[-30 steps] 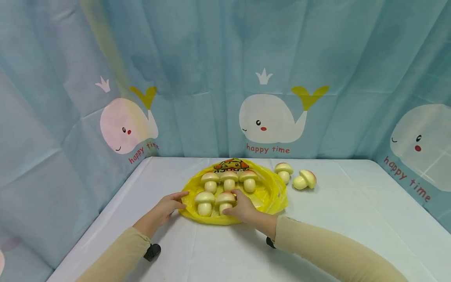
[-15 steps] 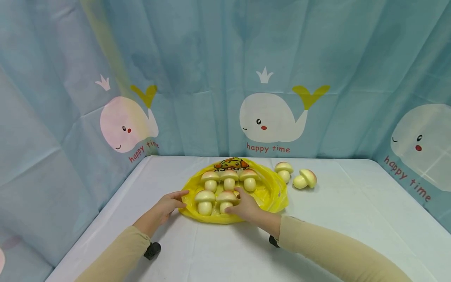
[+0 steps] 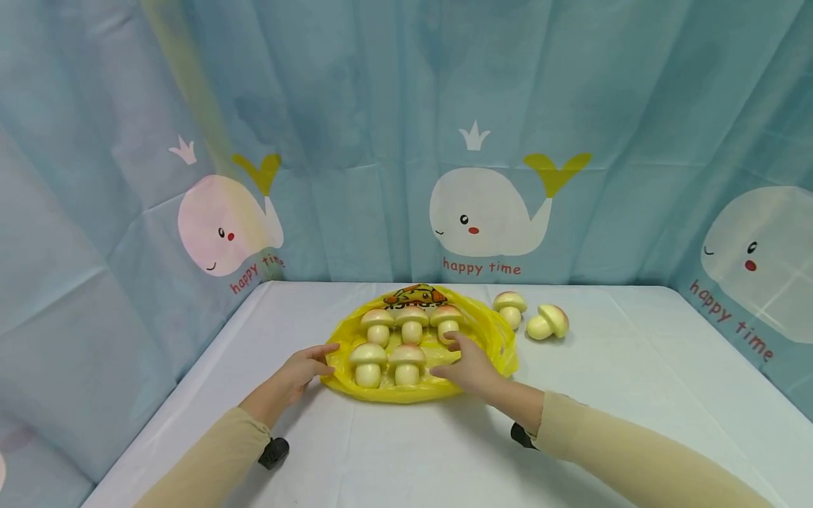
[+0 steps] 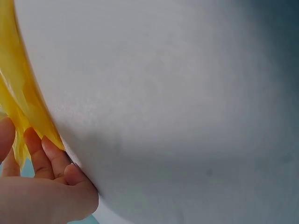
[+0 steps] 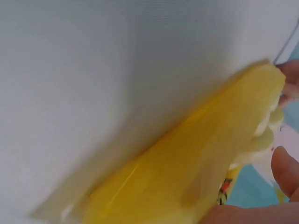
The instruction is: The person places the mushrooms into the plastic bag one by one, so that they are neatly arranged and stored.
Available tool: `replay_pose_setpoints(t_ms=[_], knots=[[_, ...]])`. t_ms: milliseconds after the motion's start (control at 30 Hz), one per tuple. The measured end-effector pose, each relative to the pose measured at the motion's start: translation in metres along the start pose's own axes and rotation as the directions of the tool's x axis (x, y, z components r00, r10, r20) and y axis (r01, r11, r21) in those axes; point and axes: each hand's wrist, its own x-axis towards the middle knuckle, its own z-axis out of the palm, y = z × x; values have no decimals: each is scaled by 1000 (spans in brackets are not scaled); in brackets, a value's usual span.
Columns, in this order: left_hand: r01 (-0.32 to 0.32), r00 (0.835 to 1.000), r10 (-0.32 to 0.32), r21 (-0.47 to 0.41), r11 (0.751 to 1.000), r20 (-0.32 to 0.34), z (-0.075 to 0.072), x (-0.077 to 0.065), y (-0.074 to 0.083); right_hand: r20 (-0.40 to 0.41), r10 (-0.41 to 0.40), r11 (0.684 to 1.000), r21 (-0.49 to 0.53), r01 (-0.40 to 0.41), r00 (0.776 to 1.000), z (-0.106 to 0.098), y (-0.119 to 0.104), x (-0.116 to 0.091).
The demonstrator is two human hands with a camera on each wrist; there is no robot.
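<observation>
A yellow plastic bag (image 3: 381,392) lies spread on the table with its mouth wide, printed with a duck at the back. Inside stand several toy mushrooms, three in a back row and two in front, such as the front left mushroom (image 3: 368,365) and the mushroom beside it (image 3: 407,364). My left hand (image 3: 300,372) holds the bag's left rim between thumb and fingers; in the left wrist view, the fingertips (image 4: 33,136) lie against the yellow film. Over the bag's right part is my right hand (image 3: 473,367), thumb and fingers spread with nothing between them.
Two more mushrooms are outside the bag at the back right: an upright mushroom (image 3: 510,309) against its edge and a tipped mushroom (image 3: 547,322) farther right. A blue whale-print curtain (image 3: 406,141) hangs behind the white table (image 3: 622,367).
My right hand has let go of the front right mushroom, which stays in the bag, and has moved to the right. My left hand has stayed at the rim.
</observation>
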Motion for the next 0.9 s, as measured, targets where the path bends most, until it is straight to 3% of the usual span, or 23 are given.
replay_pose_setpoints(t_ms=[367,700,900], knots=[[3,1000,-3,1,1000,-1,-1,-1,0,-82,1,999,38,2,997,-52,3,-10],[1,1000,-1,4,1000,-10,-1,0,0,-136,-54,998,30,58,989,-88,19,-12],[1,1000,-1,3,1000,-8,0,0,0,-193,-109,994,-49,101,975,-104,33,-11]])
